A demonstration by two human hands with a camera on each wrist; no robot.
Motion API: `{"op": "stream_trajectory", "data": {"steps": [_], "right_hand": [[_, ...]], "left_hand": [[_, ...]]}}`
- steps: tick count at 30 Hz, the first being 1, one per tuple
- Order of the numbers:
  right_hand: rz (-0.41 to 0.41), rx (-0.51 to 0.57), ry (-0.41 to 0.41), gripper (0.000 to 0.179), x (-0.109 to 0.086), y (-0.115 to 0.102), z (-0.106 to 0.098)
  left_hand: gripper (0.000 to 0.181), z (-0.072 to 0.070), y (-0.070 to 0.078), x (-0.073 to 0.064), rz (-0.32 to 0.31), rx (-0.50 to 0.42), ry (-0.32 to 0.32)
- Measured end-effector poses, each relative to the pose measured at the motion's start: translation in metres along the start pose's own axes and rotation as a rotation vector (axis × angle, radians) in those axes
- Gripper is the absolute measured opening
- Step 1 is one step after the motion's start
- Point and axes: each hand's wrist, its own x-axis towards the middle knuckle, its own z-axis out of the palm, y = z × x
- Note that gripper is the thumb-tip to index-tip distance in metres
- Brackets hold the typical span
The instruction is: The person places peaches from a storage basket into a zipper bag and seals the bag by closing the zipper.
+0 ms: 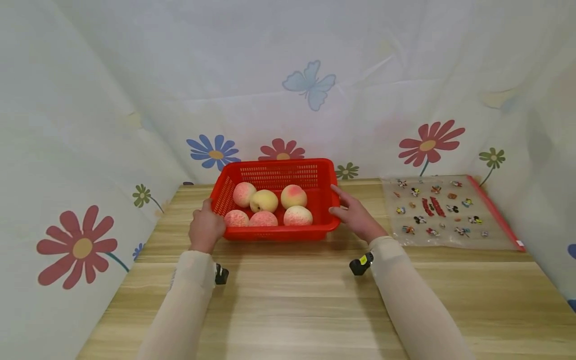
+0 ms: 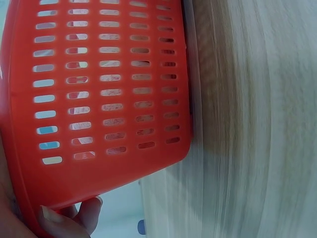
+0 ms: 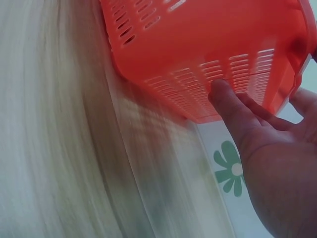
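A red plastic basket [image 1: 279,233] with slotted sides stands on the wooden table near the back wall. Several pink and yellow peaches [image 1: 263,201] lie inside it, mostly on the left and in the middle. My left hand [image 1: 206,229] grips the basket's left rim near the front corner; in the left wrist view its fingertips [image 2: 89,213] curl round the edge. My right hand [image 1: 355,215] holds the right side, with thumb and forefinger at the rim. In the right wrist view, other fingers [image 3: 225,99] lie against the slotted wall from outside.
A clear plastic bag [image 1: 443,212] with cartoon prints and a red zip edge lies flat on the table [image 1: 292,300] to the right. White cloth [image 1: 252,60] printed with flowers and a butterfly hangs behind and on both sides. A black wrist camera [image 1: 361,263] sits below the right hand.
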Motion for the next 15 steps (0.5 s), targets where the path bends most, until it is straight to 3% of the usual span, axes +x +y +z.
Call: {"op": "stream_trajectory", "data": {"steps": [5,10,15], "right_hand": [[0.033,0.014,-0.013,0.073,-0.009,-0.011,-0.005],[0.017,0.02,0.005,0.072,-0.002,0.004,-0.008],[-0.002,0.001,0.019,0.072,-0.001,0.005,-0.01]], "left_hand": [[0.066,0.004,0.003,0.002,0.01,-0.021,0.008],[0.064,0.005,0.007,0.0,0.013,-0.076,0.007],[0.063,0.004,0.008,-0.001,0.004,-0.123,-0.002]]}}
